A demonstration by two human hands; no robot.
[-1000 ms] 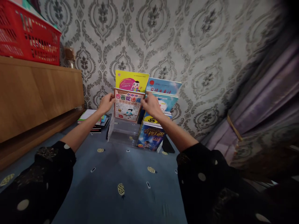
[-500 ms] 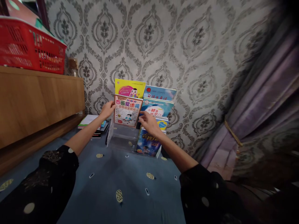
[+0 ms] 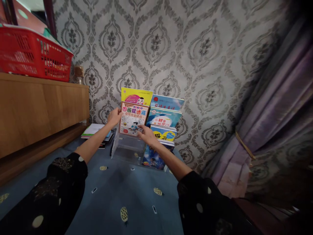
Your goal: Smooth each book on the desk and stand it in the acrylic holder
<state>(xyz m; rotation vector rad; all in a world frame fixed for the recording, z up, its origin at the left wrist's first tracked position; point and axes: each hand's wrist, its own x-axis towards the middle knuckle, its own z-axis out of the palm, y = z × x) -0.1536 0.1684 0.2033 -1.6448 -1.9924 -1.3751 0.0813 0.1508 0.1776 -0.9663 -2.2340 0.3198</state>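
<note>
Brown book [image 3: 129, 123] stood in the left half of the clear rack [image 3: 127, 152] in front of you, its cover towards you and leaning slightly back. Behind it was the yellow book [image 3: 139, 94], whose upper part showed above its top edge. Your left hand [image 3: 114, 117] was at the upper left edge of the brown book, fingers bent and close together, the tips touching that edge; whether they pinched it could not be told from this view. Your right hand [image 3: 147, 135] was before the lower right part of the cover, loosely spread, thumb and forefinger a little apart near the drawn figure; whether they touched the cover could not be told.

In the right half of the rack, four books rose in steps: the blue book [image 3: 167, 102] at the back, the teal book [image 3: 163, 118] before it, then the blue-and-yellow book [image 3: 165, 133], and the dark book [image 3: 153, 160] lowest and nearest you. Your right forearm hid part of the dark book.

The rack stood on a blue cloth [image 3: 107, 202] printed with pineapples. Beyond your left forearm, a pile [image 3: 94, 129] lay flat near the cabinet [image 3: 44, 109]. On the cabinet sat a red basket [image 3: 55, 63]. At your right hung a tied curtain [image 3: 246, 140].
</note>
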